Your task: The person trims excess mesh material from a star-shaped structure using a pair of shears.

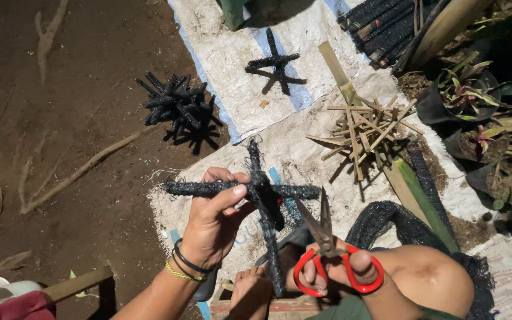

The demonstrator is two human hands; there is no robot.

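Observation:
My left hand grips a black mesh-wrapped cross by its left arm, thumb pressed near the crossing, and holds it up over the white sack. My right hand holds red-handled scissors, fingers through the loops. The blades point up and slightly apart, just right of the cross's centre. The cross's lower arm reaches down toward my foot. My bare knee is at the lower right.
A second finished black cross lies on the far sack and a pile of several more on the dirt. Split bamboo sticks, black mesh cloth, rolled mesh tubes and potted plants sit to the right.

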